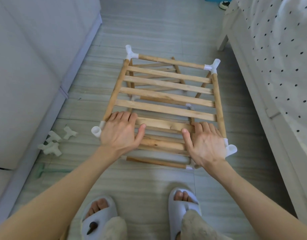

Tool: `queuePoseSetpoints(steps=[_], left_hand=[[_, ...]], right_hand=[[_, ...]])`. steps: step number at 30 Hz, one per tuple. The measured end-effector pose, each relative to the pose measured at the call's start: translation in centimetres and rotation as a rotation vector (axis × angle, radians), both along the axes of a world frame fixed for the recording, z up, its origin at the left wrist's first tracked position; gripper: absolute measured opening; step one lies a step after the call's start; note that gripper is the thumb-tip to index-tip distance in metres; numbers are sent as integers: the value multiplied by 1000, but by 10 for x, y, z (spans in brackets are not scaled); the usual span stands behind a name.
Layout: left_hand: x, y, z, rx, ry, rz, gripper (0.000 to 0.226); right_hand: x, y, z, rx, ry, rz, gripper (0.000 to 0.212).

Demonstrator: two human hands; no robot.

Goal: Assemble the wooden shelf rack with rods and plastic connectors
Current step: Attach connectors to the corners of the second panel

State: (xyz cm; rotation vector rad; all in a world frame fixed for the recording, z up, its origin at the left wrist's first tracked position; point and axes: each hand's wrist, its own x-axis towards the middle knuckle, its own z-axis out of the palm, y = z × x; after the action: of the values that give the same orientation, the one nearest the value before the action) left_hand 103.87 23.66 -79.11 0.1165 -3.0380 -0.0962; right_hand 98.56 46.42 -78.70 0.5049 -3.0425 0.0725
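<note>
Both hands, left (pixel 120 131) and right (pixel 205 144), lie flat at frame centre, fingers together, seemingly pressing the rack's (pixel 166 94) near slat (pixel 164 124).

Grey tiled floor (pixel 149 28): wooden rack (pixel 166 94), loose white connectors (pixel 54 142), green tool (pixel 45 171).

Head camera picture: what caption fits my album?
Two bare hands press the slatted wooden shelf with white plastic connectors.

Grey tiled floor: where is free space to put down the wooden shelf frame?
Free: grey tiled floor beyond the wooden shelf frame, and between it and the slippers. Crowded: loose white plastic connectors at left; more rods under the frame.
</note>
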Motion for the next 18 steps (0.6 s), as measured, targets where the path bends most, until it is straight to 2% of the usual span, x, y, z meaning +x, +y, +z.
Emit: queuePoseSetpoints(steps=[6,11,13,15,17,18], left_hand=[[-2,5,1,13,-13,37,54],[3,32,6,-17,-162,137,68],[1,48,6,-5,-267,147,62],[-2,61,12,79,-396,124,63],[-6,64,24,208,-487,65,60],[-8,63,29,282,-518,20,56]], right_hand=[[-11,2,-2,-14,-21,18,83],[-35,21,0,26,-49,103,54],[-43,28,6,53,-21,80,58],[-48,31,16,100,13,24,61],[-44,27,21,114,-8,-56,51],[-38,22,22,53,-33,-90,48]])
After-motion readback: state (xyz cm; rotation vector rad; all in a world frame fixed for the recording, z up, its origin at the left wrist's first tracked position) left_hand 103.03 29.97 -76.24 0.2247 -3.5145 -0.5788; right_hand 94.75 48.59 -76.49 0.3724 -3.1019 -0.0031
